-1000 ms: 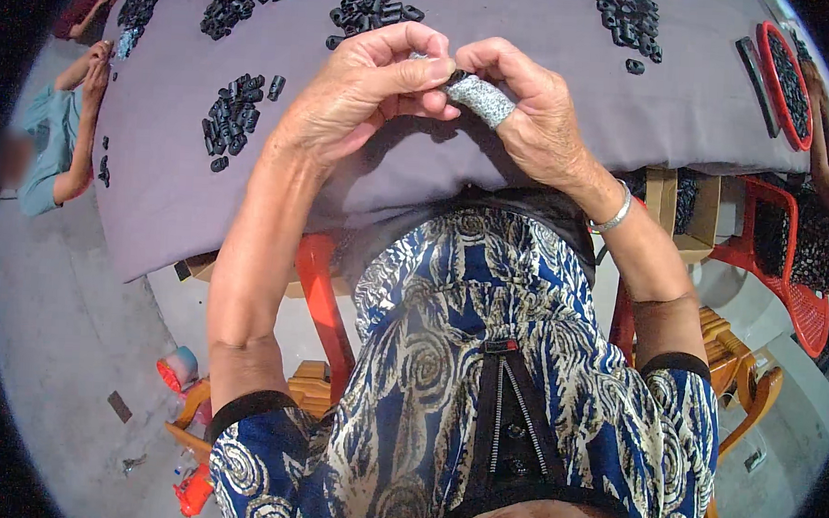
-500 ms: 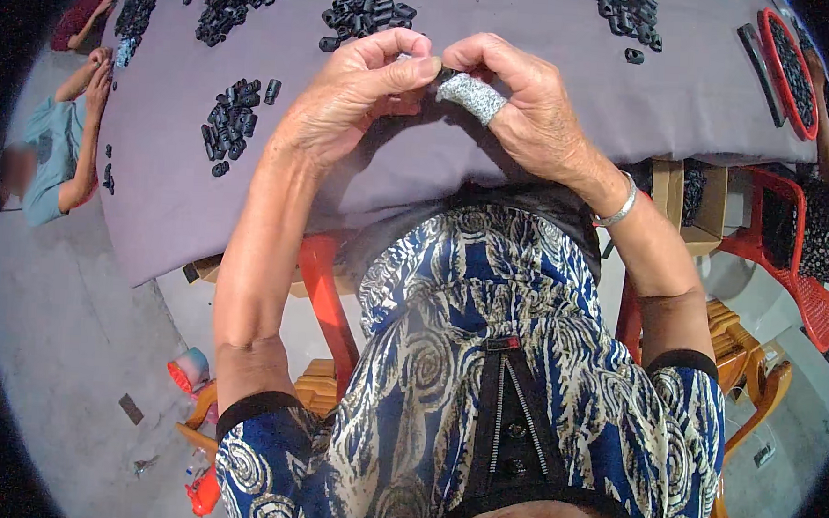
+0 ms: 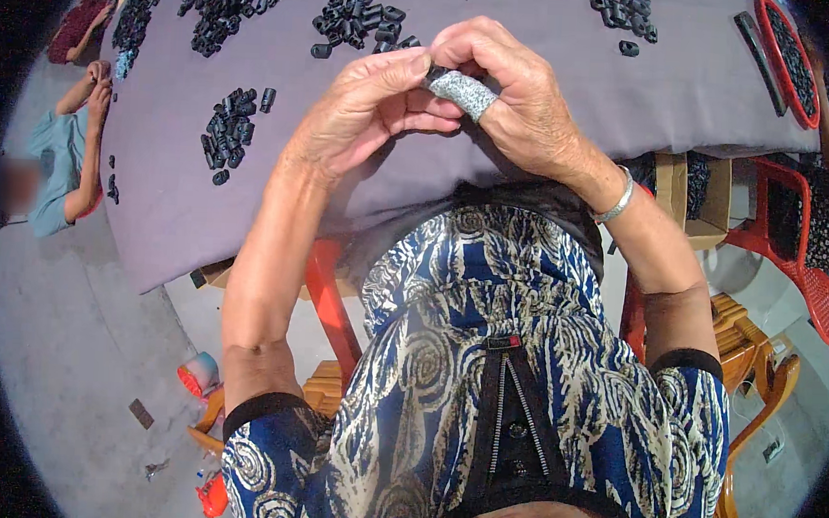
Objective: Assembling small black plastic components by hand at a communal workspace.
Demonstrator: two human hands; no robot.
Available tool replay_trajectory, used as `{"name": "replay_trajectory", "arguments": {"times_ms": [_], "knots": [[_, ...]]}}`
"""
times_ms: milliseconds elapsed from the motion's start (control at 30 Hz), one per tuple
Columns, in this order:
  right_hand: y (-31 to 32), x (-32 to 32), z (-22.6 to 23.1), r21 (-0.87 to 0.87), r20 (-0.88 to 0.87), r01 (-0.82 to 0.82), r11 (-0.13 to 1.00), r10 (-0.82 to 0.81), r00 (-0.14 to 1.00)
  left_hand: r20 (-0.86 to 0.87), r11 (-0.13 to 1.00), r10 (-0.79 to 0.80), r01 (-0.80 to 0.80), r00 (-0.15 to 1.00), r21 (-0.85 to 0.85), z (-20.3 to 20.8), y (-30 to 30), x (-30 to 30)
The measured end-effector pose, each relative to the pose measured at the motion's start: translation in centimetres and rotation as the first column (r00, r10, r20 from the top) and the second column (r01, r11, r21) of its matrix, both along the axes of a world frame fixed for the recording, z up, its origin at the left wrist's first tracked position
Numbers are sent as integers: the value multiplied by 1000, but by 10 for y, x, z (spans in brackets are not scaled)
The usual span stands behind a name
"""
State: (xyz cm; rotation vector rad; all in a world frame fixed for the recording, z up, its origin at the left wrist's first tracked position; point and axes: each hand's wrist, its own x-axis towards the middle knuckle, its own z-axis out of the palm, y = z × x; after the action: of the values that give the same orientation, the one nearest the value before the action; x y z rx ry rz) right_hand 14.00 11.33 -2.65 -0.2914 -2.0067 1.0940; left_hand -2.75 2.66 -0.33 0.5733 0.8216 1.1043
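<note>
Both hands meet above the near edge of a cloth-covered table [image 3: 278, 186]. The thumb and forefinger of my left hand [image 3: 366, 106] pinch a small black piece [image 3: 434, 73], mostly hidden by fingers. From the other side my right hand [image 3: 526, 96] grips the same piece, its thumb wrapped in a grey knitted sleeve [image 3: 463, 93]. Left of my left hand is a small pile of short black cylindrical pieces [image 3: 228, 127]. Just beyond the hands lies another pile of black pieces [image 3: 357, 17].
More black heaps lie at the far left [image 3: 226, 5] and far right [image 3: 622, 9]. A red-rimmed tray [image 3: 814, 119] of black pieces stands at the right edge by a dark bar [image 3: 760, 63]. Co-workers sit either side. Below are a cardboard box [image 3: 714, 204] and red chair [image 3: 811, 289].
My left hand's lower fingers have uncurled and spread toward the right hand. Both hands still hold the small black piece. The whole view has shifted slightly.
</note>
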Motion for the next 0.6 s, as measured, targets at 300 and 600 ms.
{"name": "replay_trajectory", "arguments": {"times_ms": [300,600], "knots": [[3,-1,-2,54,-24,14,998,-13,1000,54,990,118,-121,992,70,-8,-3,11],[20,2,-6,32,78,-95,995,92,993,-23,981,178,-176,984,82,-17,0,9]]}}
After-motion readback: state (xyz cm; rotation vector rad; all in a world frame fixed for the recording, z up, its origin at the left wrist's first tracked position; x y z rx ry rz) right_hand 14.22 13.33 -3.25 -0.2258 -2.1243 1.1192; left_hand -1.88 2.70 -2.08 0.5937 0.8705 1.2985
